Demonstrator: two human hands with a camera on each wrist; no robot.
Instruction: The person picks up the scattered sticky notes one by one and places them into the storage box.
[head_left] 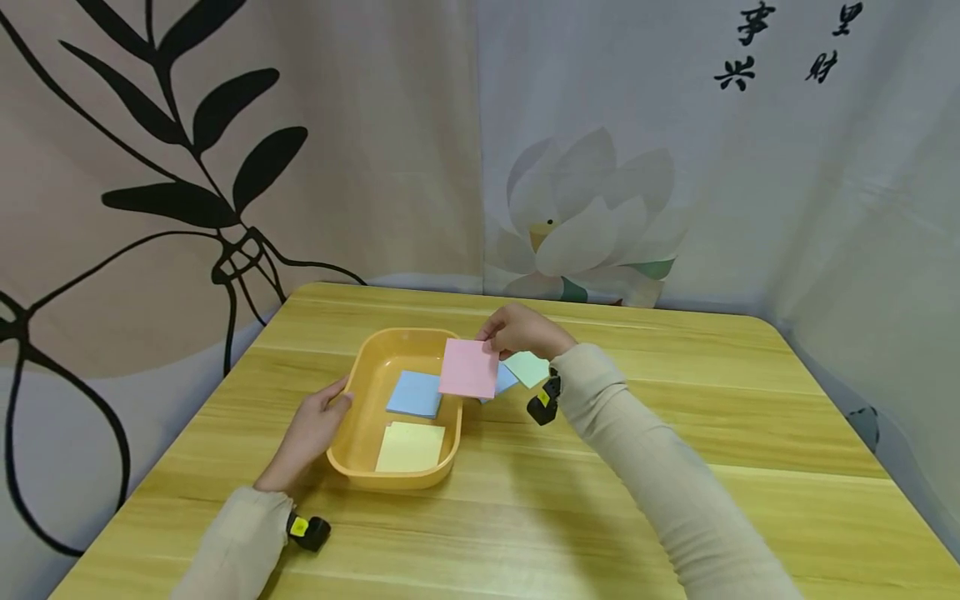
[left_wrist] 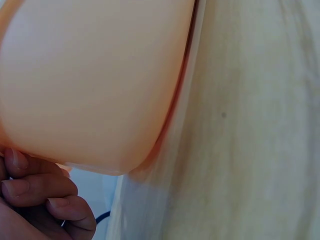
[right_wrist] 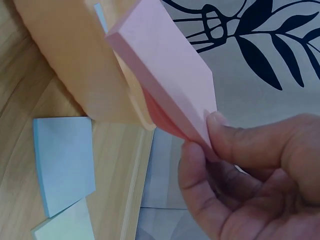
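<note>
Head: pink pad (head_left: 468, 369), "兴" (head_left: 735, 73) on curtain (head_left: 750, 175)

Pink square pad (head_left: 468, 368), pinched at one corner, raised near yellow tray (head_left: 378, 367)

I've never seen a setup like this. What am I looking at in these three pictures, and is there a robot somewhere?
No robot here: these are a person's two bare hands. The wide picture comes from a camera on the head, looking forward and down. The other two come from cameras on the wrists, each close to its own hand's work.

The left hand holds the side of a yellow tray on a wooden table. In the tray lie a blue pad and a pale yellow pad. The right hand pinches a pink pad between thumb and fingers. On the table beside the tray are another blue pad and a pale green pad.
</note>
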